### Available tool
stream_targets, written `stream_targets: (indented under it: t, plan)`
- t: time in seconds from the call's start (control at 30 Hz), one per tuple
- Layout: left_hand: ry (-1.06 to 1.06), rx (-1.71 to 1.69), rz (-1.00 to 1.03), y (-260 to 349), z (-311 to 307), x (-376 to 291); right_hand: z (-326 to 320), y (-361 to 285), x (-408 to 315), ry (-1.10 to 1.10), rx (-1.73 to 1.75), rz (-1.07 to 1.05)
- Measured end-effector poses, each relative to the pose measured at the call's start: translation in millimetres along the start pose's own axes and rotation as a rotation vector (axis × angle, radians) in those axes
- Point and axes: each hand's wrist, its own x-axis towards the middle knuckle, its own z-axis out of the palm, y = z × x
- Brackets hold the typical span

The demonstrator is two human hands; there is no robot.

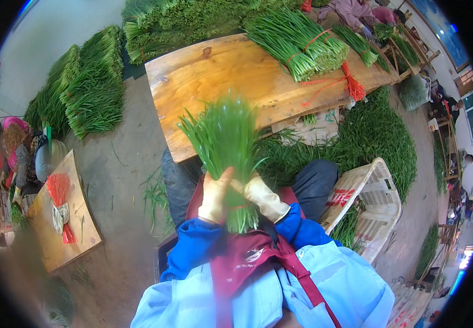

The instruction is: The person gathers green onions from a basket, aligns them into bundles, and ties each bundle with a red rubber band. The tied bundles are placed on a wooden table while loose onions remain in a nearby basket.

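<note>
Both of my hands wear pale gloves and hold one bundle of green garlic chives (230, 139) upright in front of my maroon apron (240, 262). My left hand (213, 196) wraps the bundle's left side, thumb across the stems. On the right side, my right hand (264, 197) grips it, its fingertips partly hidden behind the stems. A thin red tie (238, 207) circles the pale stem ends below my hands. The leaf tips are blurred and spread over the near edge of a wooden table (195, 82).
Tied chive bundles (298, 45) and red tie strands (354, 84) lie on the table. Loose chives (376, 139) heap on the floor to the right, beside a white plastic crate (367, 205). Another board (43, 229) stands left, near a person (19, 151). More bundles (95, 86) are stacked behind.
</note>
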Motion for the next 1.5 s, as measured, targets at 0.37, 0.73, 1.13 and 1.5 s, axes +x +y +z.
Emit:
stream_targets:
  t: [0.37,0.73,1.13,1.5]
  plan:
    - [0.201,0.099,0.198,-28.6,10.2,-0.6,-88.5,-85.3,10.7,0.329,-0.173,0.195]
    - [0.264,0.229,0.177,-30.1,12.2,1.9,-11.9,-143.9,83.7,-0.376,-0.515,-0.006]
    - [0.265,0.193,0.169,-47.6,2.9,8.7,2.1,-136.3,96.3,0.083,-0.491,-0.086]
    - [-0.235,-0.278,-0.102,-24.2,-21.2,-16.1,-190.4,-48.8,3.6,0.007,0.037,0.268]
